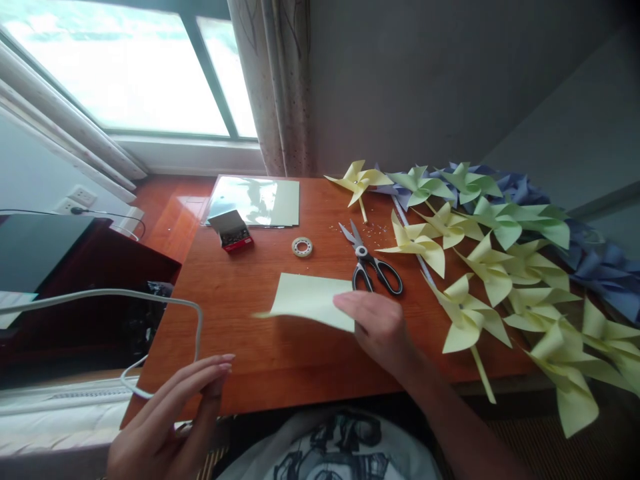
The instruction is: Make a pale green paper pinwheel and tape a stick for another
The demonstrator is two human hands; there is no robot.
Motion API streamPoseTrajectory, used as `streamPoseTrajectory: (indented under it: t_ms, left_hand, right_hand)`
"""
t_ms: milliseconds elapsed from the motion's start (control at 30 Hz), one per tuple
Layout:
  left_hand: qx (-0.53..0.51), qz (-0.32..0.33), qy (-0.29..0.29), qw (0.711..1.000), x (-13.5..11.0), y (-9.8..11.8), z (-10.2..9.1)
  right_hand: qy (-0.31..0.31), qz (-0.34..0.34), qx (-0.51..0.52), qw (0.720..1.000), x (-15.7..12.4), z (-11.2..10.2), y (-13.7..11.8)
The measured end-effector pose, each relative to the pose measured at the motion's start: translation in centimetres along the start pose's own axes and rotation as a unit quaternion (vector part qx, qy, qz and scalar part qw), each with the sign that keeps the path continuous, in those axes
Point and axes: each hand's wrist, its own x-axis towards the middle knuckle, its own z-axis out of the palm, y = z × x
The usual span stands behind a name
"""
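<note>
Between the thumb and fingers of my right hand (383, 327) is the right edge of a pale yellow-green sheet of paper (307, 300). The sheet is slightly bent and held over the tabletop, its left corner curling. My left hand (175, 417) is at the table's front left edge, apart from the paper. Its fingers are stretched out and nothing shows in them. Just beyond my right hand lie scissors (363, 252) with black and grey handles, blades spread and pointing away. A roll of tape (302, 247) rests flat beyond the paper.
An opened small box (233, 231) sits left of the tape, before a clear sleeve (250, 200) with sheets. Yellow pinwheels (467, 313), green pinwheels (505, 220) and purple ones (607, 270) crowd the right side. A white cable (165, 298) crosses the table's left edge.
</note>
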Motion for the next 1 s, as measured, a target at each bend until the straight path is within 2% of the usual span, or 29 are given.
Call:
streamPoseTrajectory:
  t_ms: [67, 167, 333, 433, 500, 600, 700, 867, 1000]
  left_hand:
    - [0.001, 0.015, -0.004, 1.0, 0.2, 0.5, 0.3]
    - [-0.004, 0.034, -0.013, 0.999, 0.7, 1.2, 0.9]
    - [-0.014, 0.024, -0.038, 0.999, 1.4, 1.8, 2.2]
    - [0.012, 0.025, -0.064, 0.998, 2.0, 1.7, 3.0]
    - [0.046, 0.043, -0.078, 0.995, 2.8, 1.6, 3.8]
    - [0.106, 0.093, -0.098, 0.985, 5.0, 1.4, 5.1]
    - [0.153, 0.114, -0.133, 0.973, 8.8, 1.5, 6.7]
    - [0.232, 0.113, -0.229, 0.939, 14.8, 2.0, 9.2]
    - [0.291, 0.087, -0.264, 0.915, 15.9, 1.8, 9.5]
  right_hand:
    - [0.02, 0.007, -0.025, 0.999, 0.9, -0.3, 0.9]
    - [0.045, -0.013, -0.029, 0.998, 1.4, -0.9, 0.4]
    - [0.024, -0.031, 0.004, 0.999, 0.2, -0.9, -2.1]
    - [0.003, -0.023, 0.02, 1.0, -0.7, -1.0, -2.6]
    - [0.021, 0.001, 0.016, 1.0, -1.1, -1.4, -2.4]
    - [0.067, 0.07, -0.001, 0.995, -1.4, -2.3, -2.1]
    - [0.092, 0.115, -0.008, 0.989, -1.3, -3.0, -2.0]
    - [0.089, 0.067, 0.004, 0.994, -1.9, -3.0, -2.3]
    - [0.085, 0.05, 0.018, 0.995, -2.2, -2.7, -2.7]
